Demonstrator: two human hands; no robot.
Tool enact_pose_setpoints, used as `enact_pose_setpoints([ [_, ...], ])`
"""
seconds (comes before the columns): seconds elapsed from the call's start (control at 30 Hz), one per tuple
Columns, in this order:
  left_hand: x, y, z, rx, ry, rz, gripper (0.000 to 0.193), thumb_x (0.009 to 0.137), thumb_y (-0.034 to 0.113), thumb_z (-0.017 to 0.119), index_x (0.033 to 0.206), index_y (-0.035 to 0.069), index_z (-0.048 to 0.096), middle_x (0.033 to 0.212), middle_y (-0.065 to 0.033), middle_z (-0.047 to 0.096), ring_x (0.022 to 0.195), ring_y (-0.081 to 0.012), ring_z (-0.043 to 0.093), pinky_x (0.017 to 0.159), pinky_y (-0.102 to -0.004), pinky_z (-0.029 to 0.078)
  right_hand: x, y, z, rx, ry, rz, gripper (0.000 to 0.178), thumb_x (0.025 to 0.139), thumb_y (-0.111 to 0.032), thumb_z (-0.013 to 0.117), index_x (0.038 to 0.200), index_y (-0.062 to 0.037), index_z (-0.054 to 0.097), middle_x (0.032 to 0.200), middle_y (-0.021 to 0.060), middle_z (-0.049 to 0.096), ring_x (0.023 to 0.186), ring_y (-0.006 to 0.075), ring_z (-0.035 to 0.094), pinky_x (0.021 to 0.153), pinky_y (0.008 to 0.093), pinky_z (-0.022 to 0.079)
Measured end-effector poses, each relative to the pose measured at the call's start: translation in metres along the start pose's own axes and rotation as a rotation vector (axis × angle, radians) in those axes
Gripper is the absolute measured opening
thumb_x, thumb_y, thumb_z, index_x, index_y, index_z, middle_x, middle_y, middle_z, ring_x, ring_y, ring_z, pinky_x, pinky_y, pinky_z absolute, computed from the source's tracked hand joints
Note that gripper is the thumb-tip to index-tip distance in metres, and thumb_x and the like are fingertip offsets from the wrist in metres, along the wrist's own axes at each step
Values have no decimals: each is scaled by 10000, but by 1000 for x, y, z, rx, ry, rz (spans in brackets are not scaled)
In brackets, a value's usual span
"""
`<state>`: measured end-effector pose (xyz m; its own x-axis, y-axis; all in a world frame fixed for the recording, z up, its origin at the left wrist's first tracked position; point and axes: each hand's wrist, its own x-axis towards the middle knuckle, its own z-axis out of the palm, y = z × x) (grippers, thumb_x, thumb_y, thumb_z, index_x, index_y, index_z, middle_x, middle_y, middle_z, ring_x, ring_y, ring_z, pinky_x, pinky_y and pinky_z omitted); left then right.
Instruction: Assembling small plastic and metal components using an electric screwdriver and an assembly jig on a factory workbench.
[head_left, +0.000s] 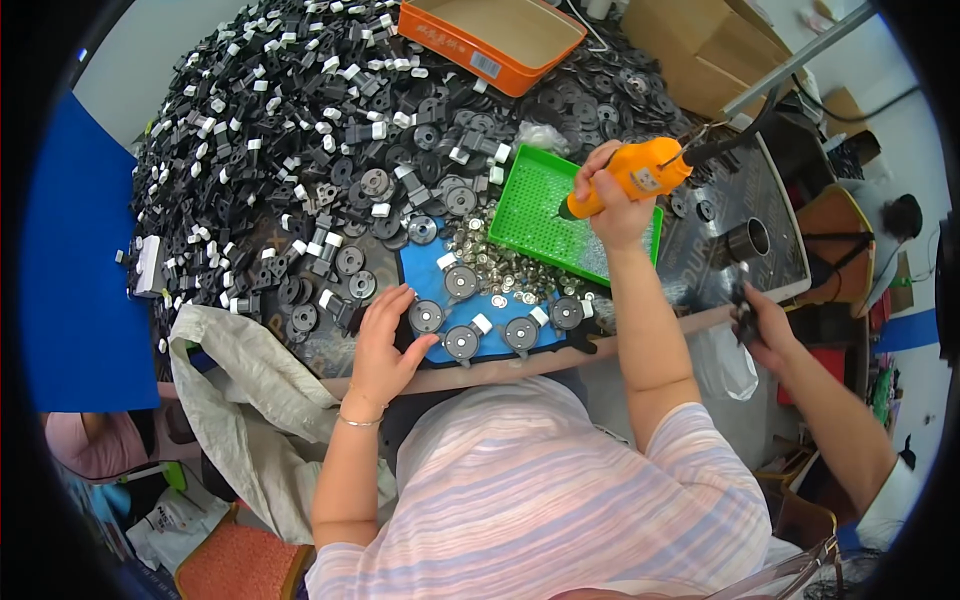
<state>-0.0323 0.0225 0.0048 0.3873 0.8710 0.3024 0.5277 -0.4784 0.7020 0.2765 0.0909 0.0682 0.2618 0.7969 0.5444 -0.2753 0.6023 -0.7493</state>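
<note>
My right hand point(614, 208) is wrapped round an orange electric screwdriver point(645, 168). The tool's dark tip points down into a green mesh-bottomed tray point(508, 205) that holds small shiny pieces, perhaps screws, too small to make out. My left hand point(382, 345) rests at the left end of a blue mat point(490, 347), fingers stretched out, thumb beside a round dark grey part point(427, 317). Several more such parts lie on the mat, some with white tabs, like this one point(521, 334). Small metal discs point(500, 272) are heaped between the mat and the tray.
A large pile of black parts with white ends point(270, 130) covers the table's left and back. An orange box point(470, 50) sits on it, near a cardboard box point(705, 50). At right, another person's hand point(768, 325) holds something dark near a metal cup point(748, 240).
</note>
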Motion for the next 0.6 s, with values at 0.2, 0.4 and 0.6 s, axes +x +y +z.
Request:
enact_pose_setpoints([
  [0.2,-1,-7,6,-69,-5,-59,634,676,191,785,1221,17,511,1288,-169,504,1196,-350,458,995,-408,384,5,-11,6,-36,-54,-49,152,807,-86,617,891,3,526,844,95,530,608,164,540,557,263,450],
  [0.4,1,-11,9,-81,-11,-45,540,709,211,762,1162,8,550,1263,-182,521,1184,-357,470,988,-409,393,-18,-28,62,219,-304,71,304,821,-270,639,912,-11,507,877,103,490,589,170,527,535,276,434],
  [0.6,2,-11,9,-168,6,-70,502,721,194,748,1150,14,561,1296,-178,506,1245,-342,440,1031,-406,365,-48,-2,119,227,-440,236,311,776,-221,710,893,19,550,851,109,486,609,174,574,530,257,446],
])
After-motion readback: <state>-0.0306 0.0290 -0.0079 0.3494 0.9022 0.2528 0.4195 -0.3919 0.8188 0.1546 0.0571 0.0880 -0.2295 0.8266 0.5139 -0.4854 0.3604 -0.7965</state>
